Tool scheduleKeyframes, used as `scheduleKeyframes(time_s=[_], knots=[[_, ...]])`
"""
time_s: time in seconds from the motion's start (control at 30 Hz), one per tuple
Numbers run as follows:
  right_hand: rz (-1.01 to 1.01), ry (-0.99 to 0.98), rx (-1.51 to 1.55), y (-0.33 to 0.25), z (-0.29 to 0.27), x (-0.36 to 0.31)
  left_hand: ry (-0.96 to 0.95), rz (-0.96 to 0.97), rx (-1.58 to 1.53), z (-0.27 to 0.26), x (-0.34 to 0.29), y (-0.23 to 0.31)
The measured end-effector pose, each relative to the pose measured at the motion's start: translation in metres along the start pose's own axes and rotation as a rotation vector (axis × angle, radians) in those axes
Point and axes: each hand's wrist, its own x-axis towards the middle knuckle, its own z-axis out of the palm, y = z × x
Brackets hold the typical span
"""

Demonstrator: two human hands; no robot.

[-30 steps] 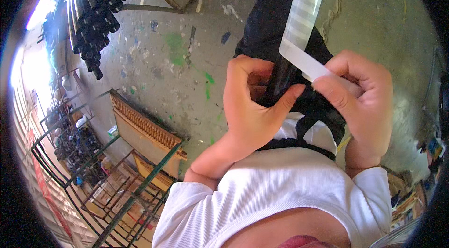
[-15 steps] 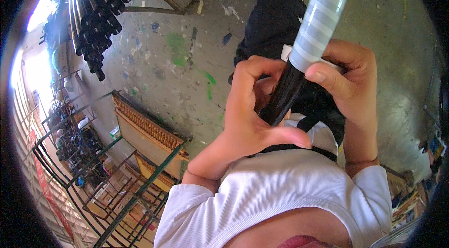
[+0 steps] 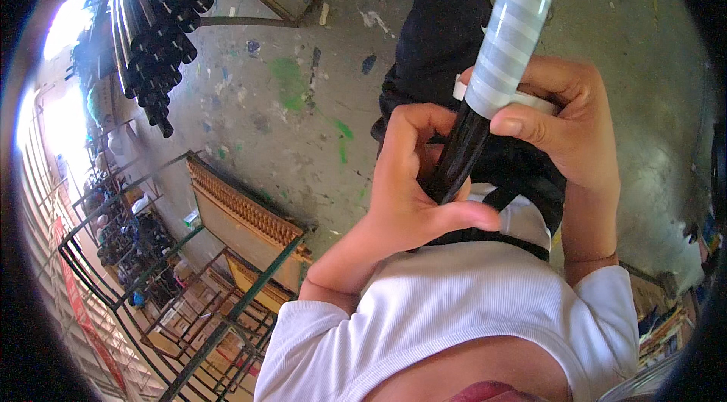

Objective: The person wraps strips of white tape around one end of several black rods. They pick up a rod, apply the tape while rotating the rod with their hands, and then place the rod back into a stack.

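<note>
A long black tube slants from the top of the picture down toward my waist. Its upper stretch carries a glossy whitish wrap with pale slanting bands. My left hand curls loosely round the bare black part below the wrap, its thumb stretched across the near side. At the wrap's lower edge, my right hand has its thumb against the tube and its fingers bent behind. A narrow piece of white tape runs behind the tube into that hand. Whether it is a roll or a strip is hard to see.
A bundle of black tubes juts in at the upper left. Lower left stand dark metal frames and a panel with a beaded wooden edge. The grey floor has green paint stains. Assorted goods lie along the far left.
My right hand has turned slightly, and more of the white tape shows beside its thumb. The tube leans a little further left; my left hand keeps its place around it.
</note>
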Motion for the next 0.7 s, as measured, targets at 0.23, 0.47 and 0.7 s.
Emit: scheduleKeyframes(time_s=[0.23,0.47,0.7], knots=[[0.107,-0.085,0.069,-0.008,-0.009,0.004,-0.070,-0.121,-0.482,-0.001,-0.006,0.005],[0.081,-0.128,-0.032,0.003,-0.008,0.011,-0.245,-0.294,-0.526,-0.008,-0.001,0.005],[0.045,-0.093,-0.139,0.000,-0.018,0.004,-0.082,-0.122,-0.492,0.000,0.004,0.002]])
